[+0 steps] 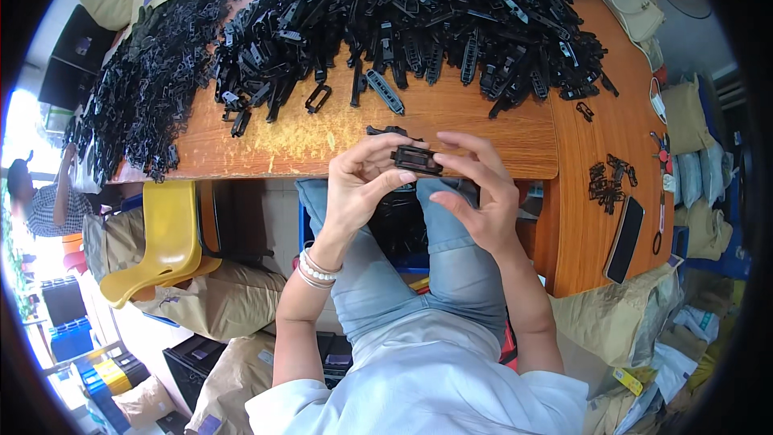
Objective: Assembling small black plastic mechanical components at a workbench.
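At the far left you have another person (48, 203) in a checked top, and nearer to you stands a yellow chair (173, 229). On the left part of the wooden table (282, 145), a spread of small black clips (137, 97) reaches the near edge. To its right, a bigger heap of long black parts (386, 16) fills the far middle, with an open black frame (318, 97) and then a grey-blue strip (385, 92) lying on its near side. Your left hand (354, 189), white bracelets (318, 270) at the wrist, pinches a black rectangular part (417, 159) between thumb and fingers, up over the table's near edge. Your right hand (487, 201) is open, thumb spread away, a fingertip at the part's right end; you cannot tell whether it touches. Farther right, a small cluster of black pieces (608, 185) lies on the side table (588, 242), then a dark phone-like slab (625, 240) nearer you, and red-handled pliers (663, 157) by the right edge.
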A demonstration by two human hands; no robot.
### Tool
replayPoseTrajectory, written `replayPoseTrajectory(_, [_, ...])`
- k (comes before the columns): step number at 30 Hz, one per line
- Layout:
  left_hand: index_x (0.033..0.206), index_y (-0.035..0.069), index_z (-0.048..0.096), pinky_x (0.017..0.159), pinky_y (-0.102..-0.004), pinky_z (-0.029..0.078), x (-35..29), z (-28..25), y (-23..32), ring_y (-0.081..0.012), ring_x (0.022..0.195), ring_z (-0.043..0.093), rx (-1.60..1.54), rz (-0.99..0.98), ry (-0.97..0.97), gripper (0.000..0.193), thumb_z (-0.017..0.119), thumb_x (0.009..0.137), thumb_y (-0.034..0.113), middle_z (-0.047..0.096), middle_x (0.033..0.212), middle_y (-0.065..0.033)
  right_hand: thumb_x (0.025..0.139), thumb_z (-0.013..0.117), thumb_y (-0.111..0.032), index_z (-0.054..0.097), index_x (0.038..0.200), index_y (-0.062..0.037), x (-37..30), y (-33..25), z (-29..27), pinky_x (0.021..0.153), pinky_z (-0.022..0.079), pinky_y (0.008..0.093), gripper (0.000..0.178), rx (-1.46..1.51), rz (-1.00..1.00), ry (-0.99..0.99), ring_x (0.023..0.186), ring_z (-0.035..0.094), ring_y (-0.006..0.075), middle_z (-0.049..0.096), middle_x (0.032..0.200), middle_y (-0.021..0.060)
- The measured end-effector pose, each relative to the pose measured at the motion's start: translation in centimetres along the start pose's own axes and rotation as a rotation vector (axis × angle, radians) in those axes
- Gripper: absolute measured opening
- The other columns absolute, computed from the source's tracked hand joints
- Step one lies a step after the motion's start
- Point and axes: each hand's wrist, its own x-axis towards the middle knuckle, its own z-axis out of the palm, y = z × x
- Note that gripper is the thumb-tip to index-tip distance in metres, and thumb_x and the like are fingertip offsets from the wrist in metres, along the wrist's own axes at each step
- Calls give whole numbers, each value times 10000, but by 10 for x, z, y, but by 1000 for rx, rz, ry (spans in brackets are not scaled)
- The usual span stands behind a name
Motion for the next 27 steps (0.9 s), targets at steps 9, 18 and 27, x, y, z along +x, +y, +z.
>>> replayPoseTrajectory(9, [1082,-63,519,827,-316,510,-1,-1,4,-236,964,603,67,62,-38,347,615,749,-84,590,1067,-201,702,723,-114,579,1064,-18,-2,2,-8,743,419,262,402,-8,-46,99,995,508,195,537,1150,134])
replayPoseTrajectory(18, [1056,-58,534,731,-288,527,9,-4,-5,-216,822,643,-65,-211,-98,305,626,809,96,637,928,-153,760,603,15,610,858,36,2,5,-4,670,424,257,100,-122,-122,48,886,534,210,554,1077,136])
replayPoseTrajectory(27, [814,-19,654,552,-245,454,155,-24,7,-136,572,582,881,206,261,107,645,751,66,626,658,-94,806,593,19,588,849,93,-12,17,-3,630,431,190,87,181,243,316,719,520,85,551,882,74])
